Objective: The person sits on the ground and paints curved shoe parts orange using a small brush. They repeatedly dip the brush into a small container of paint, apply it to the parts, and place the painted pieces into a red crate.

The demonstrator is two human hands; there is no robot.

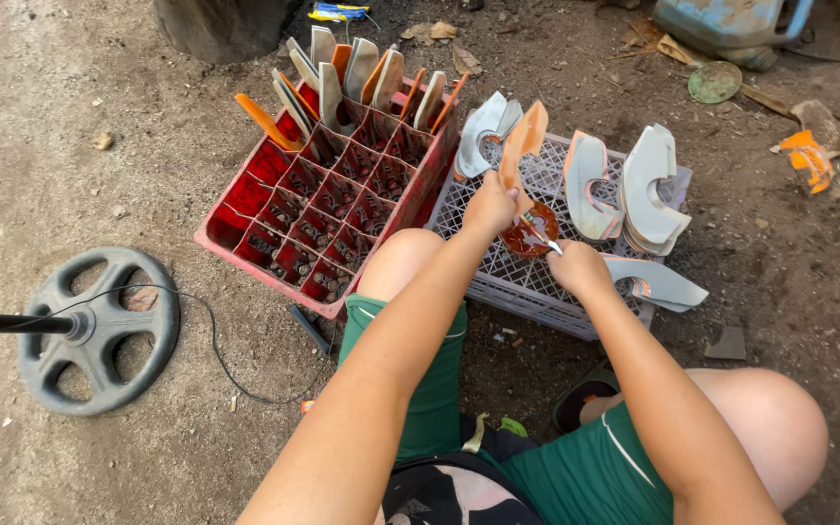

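My left hand (490, 206) grips an orange curved flat piece (520, 146) and holds it upright over a grey plastic crate (527, 282). My right hand (576, 266) holds a small brush or tool (542, 236) whose tip touches the lower, dark orange wet end (529, 238) of that piece. A grey curved piece (658, 282) lies on the crate beside my right hand. Several more grey and orange curved pieces (634, 185) stand along the crate's far side.
A red compartmented crate (323, 209) on the left holds several curved pieces (362, 78) in its far cells. A round grey stand base (99, 331) with a pole and cable lies on the dirt at left. My bare knees flank the crates. Debris and a blue container (731, 24) lie at the far right.
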